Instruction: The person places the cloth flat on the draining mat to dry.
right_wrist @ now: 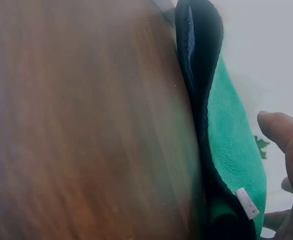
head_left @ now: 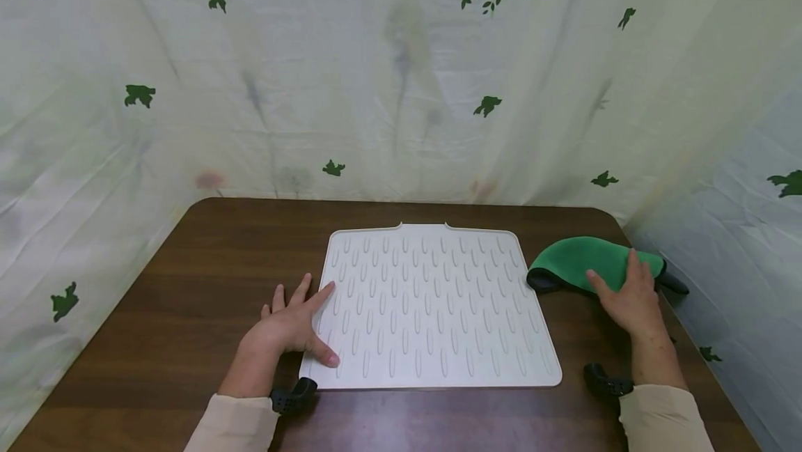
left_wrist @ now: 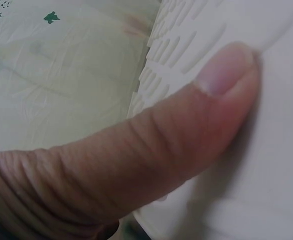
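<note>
A white plastic drainboard (head_left: 426,306) with rows of slender raised ridges lies on the brown table. My left hand (head_left: 285,330) is at its left edge, fingers spread and extended. The left thumb (left_wrist: 186,115) rests on the board's face near the near left corner, with the index fingertip at the edge higher up. To the right of the board sits a folded green cloth (head_left: 579,260) with black edging; a small white tag (right_wrist: 247,203) shows in the right wrist view. Over the cloth's right part is my right hand (head_left: 633,299), fingers extended and thumb apart.
The wooden table (head_left: 232,243) has rounded far corners. A pale curtain (head_left: 351,90) with green leaf and bird prints hangs behind it and along both sides. The cloth's dark end reaches past the table's right edge. Dark straps (head_left: 294,396) circle both wrists.
</note>
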Demonstrator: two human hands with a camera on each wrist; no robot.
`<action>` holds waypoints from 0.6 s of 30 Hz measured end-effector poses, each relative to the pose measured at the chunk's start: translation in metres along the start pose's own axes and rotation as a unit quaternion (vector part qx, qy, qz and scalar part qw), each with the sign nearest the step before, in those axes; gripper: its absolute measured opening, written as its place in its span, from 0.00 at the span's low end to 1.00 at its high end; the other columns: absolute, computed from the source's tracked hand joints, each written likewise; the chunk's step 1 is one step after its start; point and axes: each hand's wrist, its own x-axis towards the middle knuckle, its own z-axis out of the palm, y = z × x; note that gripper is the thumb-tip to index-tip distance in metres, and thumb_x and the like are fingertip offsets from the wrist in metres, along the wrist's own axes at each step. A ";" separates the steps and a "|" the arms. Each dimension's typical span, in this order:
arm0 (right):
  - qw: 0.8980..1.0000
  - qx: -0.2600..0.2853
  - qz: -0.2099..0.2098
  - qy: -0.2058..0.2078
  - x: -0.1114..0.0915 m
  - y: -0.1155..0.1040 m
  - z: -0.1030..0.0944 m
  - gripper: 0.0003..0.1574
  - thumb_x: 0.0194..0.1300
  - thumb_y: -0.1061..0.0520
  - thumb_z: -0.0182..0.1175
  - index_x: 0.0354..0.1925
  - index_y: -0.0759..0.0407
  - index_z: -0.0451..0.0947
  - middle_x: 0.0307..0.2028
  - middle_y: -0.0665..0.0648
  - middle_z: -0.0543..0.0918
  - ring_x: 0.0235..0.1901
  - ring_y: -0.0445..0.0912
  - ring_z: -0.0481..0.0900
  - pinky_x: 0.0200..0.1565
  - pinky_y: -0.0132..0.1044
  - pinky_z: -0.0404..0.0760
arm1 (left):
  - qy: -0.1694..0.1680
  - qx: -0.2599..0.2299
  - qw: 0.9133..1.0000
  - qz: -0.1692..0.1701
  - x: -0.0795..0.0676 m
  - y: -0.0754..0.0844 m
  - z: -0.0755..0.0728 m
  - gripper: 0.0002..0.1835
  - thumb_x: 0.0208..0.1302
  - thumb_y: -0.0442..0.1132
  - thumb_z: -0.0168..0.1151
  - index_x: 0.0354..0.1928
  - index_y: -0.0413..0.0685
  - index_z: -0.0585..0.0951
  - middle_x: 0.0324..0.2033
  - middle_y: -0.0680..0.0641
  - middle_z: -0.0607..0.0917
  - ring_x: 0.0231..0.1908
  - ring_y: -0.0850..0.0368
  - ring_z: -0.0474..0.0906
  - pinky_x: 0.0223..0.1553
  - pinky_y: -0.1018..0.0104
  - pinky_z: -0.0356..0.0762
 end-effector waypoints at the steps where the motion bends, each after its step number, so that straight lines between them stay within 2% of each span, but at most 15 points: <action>1: 1.000 -0.005 -0.003 0.001 0.000 0.000 0.000 0.64 0.76 0.36 0.51 0.79 0.71 0.24 0.75 0.86 0.34 0.70 0.87 0.42 0.62 0.84 0.50 | 0.001 0.000 1.000 0.000 0.000 0.000 0.000 0.79 0.23 0.60 0.89 0.82 0.62 0.51 0.82 0.37 0.35 0.75 0.18 0.25 0.67 0.16 0.32; 3: 1.000 -0.012 -0.001 -0.003 -0.001 -0.001 0.000 0.65 0.75 0.37 0.54 0.79 0.71 0.24 0.75 0.86 0.38 0.70 0.86 0.43 0.63 0.83 0.49 | 0.003 0.002 1.000 0.001 0.001 0.000 0.001 0.79 0.23 0.60 0.89 0.82 0.62 0.51 0.82 0.36 0.35 0.75 0.18 0.25 0.67 0.16 0.33; 7: 0.999 -0.034 0.012 -0.022 -0.003 0.000 -0.001 0.66 0.72 0.43 0.60 0.79 0.69 0.26 0.73 0.87 0.47 0.67 0.89 0.47 0.59 0.83 0.55 | 0.003 0.001 1.000 0.004 0.001 -0.001 0.001 0.79 0.23 0.60 0.89 0.82 0.61 0.51 0.82 0.36 0.35 0.75 0.17 0.26 0.67 0.16 0.34; 12: 0.997 -0.060 0.020 -0.037 -0.005 0.001 -0.004 0.63 0.68 0.49 0.62 0.81 0.65 0.30 0.69 0.88 0.52 0.62 0.92 0.51 0.53 0.84 0.61 | 0.003 -0.001 1.000 0.003 0.000 0.000 0.001 0.79 0.24 0.60 0.89 0.82 0.61 0.51 0.82 0.36 0.35 0.75 0.18 0.26 0.67 0.16 0.34; 18: 0.997 -0.076 -0.008 -0.028 -0.006 0.000 -0.007 0.57 0.66 0.55 0.60 0.78 0.74 0.38 0.66 0.89 0.58 0.59 0.87 0.62 0.56 0.79 0.68 | 0.008 0.001 1.000 -0.001 -0.001 0.001 0.002 0.79 0.23 0.59 0.89 0.82 0.61 0.52 0.82 0.36 0.36 0.76 0.18 0.27 0.67 0.15 0.36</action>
